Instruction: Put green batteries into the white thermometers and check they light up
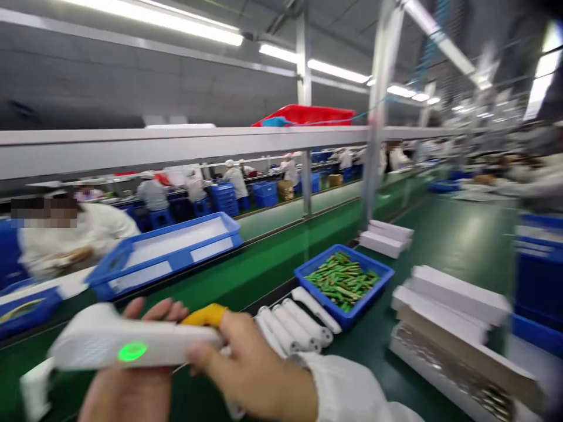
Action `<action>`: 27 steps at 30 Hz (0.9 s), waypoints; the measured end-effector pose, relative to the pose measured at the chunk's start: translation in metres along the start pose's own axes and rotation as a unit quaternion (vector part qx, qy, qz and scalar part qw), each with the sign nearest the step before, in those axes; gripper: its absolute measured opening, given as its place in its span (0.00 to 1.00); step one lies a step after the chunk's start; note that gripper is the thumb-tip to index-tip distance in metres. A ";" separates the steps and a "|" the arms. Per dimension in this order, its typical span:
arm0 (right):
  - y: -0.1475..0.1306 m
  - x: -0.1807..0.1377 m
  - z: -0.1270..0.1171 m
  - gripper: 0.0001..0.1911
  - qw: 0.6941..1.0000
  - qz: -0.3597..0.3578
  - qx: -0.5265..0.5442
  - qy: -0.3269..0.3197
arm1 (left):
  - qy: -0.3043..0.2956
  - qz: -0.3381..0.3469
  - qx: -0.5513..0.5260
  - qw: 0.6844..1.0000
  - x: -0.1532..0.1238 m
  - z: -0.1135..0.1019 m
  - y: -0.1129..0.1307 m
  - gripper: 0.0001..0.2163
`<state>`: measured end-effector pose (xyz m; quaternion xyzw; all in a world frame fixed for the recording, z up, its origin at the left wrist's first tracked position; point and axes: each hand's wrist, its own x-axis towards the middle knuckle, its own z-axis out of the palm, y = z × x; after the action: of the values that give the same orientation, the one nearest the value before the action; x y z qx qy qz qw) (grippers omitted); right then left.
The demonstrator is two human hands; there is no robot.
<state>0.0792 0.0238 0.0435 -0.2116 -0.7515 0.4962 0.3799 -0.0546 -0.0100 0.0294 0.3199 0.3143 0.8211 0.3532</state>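
Note:
A white handheld device with a lit green oval on its side lies across both hands, its wider head toward the left. My left hand supports it from below and behind, with fingertips showing above its far edge. My right hand closes round the narrower right end, thumb on the near side; a yellow cover is on its index finger. Just beyond my right hand, several white tubular housings lie side by side. Behind them stands a blue tray of green, slim pieces. The device is slightly blurred.
White cardboard boxes stand at right, one holding small shiny metal parts. A long blue tray sits on the left ledge beside a person in white. A metal post rises ahead. A red tray rests on the shelf above.

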 end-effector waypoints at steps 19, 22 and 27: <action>-0.008 -0.007 -0.006 0.22 0.980 -0.037 -0.171 -0.098 | -0.184 0.091 0.069 0.976 0.000 -0.024 0.007 0.24; -0.006 -0.004 -0.003 0.22 0.983 -0.032 -0.141 -0.111 | -0.201 0.082 0.073 0.974 -0.001 -0.020 0.006 0.24; 0.009 0.002 0.007 0.21 0.996 -0.029 0.023 -0.078 | -0.099 0.040 0.080 0.991 -0.006 -0.011 0.004 0.29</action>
<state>0.0724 0.0246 0.0345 -0.1412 -0.7734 0.5168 0.3389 -0.0609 -0.0200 0.0239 0.4395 0.3290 0.7710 0.3228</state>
